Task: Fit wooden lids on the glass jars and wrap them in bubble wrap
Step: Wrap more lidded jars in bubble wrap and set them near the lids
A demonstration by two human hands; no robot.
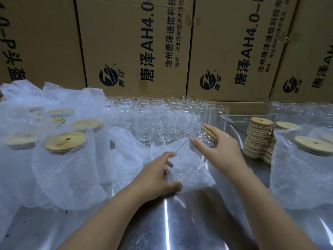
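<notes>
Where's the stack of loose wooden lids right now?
Head view, right side of the table: the stack of lids sits between the right hand and a wrapped jar.

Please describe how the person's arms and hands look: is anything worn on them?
Both forearms are bare, with no sleeves in view. The left hand and the right hand wear no gloves, and no ring, watch or bracelet shows. The visible nails are short.
</notes>
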